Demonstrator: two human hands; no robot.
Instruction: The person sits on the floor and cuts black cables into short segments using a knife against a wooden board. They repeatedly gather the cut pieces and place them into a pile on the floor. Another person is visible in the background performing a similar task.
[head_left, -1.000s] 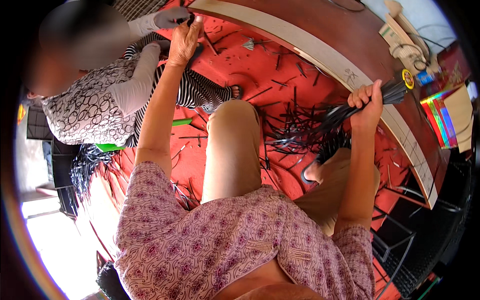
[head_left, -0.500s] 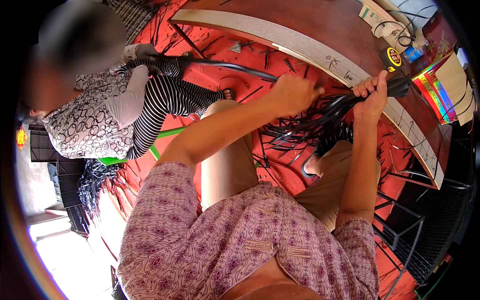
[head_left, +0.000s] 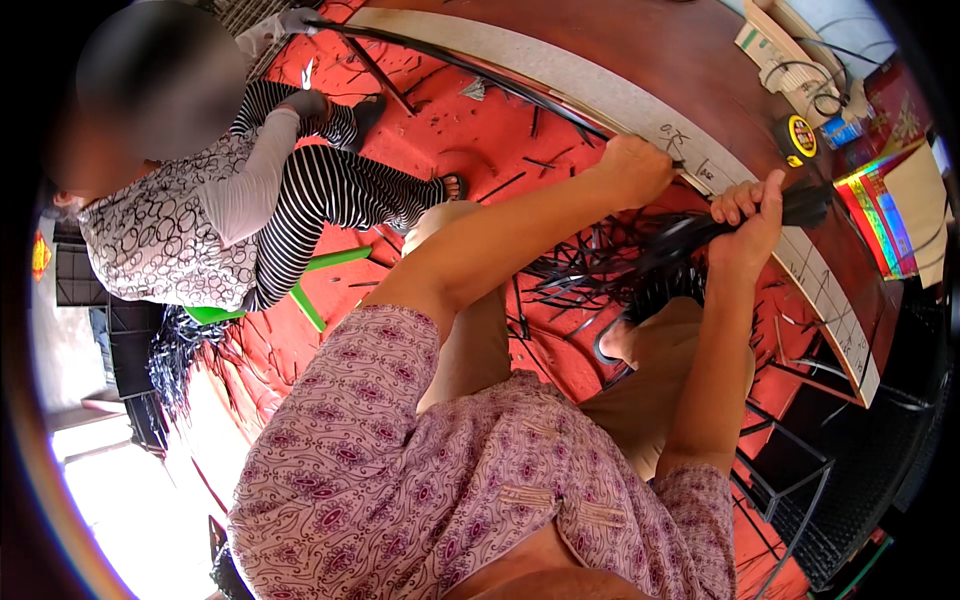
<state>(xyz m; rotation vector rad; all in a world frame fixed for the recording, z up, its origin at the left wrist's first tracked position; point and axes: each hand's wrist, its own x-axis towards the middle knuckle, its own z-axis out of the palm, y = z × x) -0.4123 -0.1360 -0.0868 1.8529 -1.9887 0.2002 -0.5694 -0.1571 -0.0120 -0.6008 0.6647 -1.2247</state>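
Note:
My left hand (head_left: 637, 172) is closed around black flat strips (head_left: 480, 72) that stretch leftward to a co-worker's raised gloved hand (head_left: 298, 20). A bundle of black strips (head_left: 805, 205) is gripped in my right hand (head_left: 745, 218), by the edge of the table. Loose ends of that bundle (head_left: 600, 265) hang down between my knees, spread out above the floor. The co-worker's other gloved hand (head_left: 305, 102) rests near the knee beside a small pale pointed tool (head_left: 307, 73), too small to name.
A brown table with a pale marked edge strip (head_left: 800, 262) curves along the far right. On it lie a yellow-and-black tape measure (head_left: 797, 138), a blue item (head_left: 840, 130) and a shiny rainbow-coloured packet (head_left: 880, 225). Strip scraps litter the red floor (head_left: 430, 145). A metal frame (head_left: 800, 480) stands at lower right.
My left hand has moved right, close to the table edge. The co-worker's gloved hand has risen up and left, drawing the strips taut along the table. My right hand keeps its grip.

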